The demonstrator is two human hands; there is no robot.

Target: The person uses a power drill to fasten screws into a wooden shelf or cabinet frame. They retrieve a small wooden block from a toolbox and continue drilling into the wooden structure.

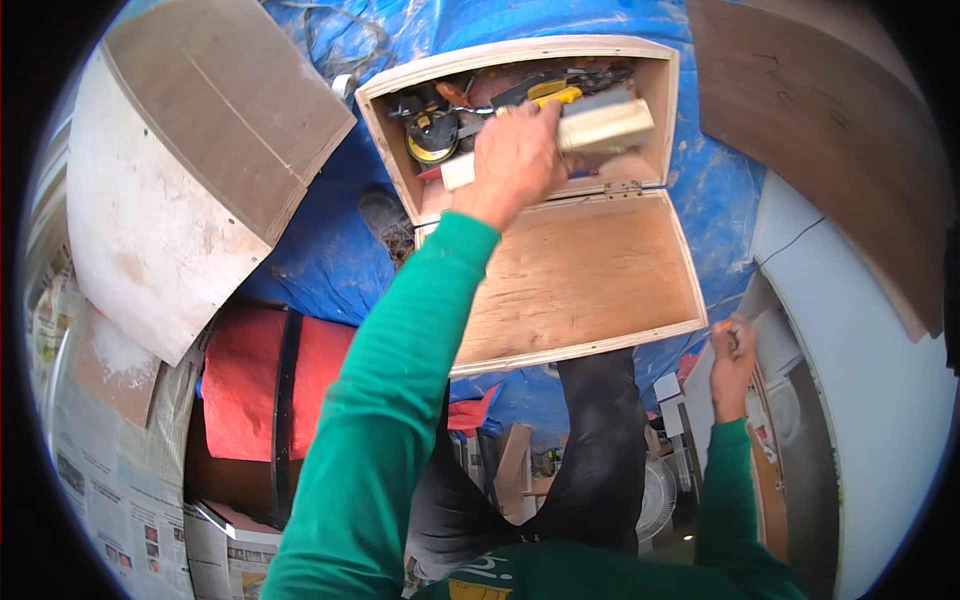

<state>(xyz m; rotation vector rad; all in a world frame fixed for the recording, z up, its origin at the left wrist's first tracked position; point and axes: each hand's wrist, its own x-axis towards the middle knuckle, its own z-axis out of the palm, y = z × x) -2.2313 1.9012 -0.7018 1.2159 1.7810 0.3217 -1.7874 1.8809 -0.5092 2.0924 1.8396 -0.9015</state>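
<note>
My left hand reaches over an open wooden box, closed around a pale wooden block. The block lies crosswise under the palm, its two ends showing either side. Below it in the box are jumbled tools, among them a yellow-handled tool and a round black-and-yellow tool. Hinged to the box, a bare lid lies folded back toward me, over my legs. Off to the right, my right hand is raised with its fingers curled around something small; I cannot make out what.
Blue tarp spreads under the box. Large brown-and-white panels stand at left, a brown board at right. A red-covered item with a black strap is near left, beside newspaper. A white fan shows beyond my legs.
</note>
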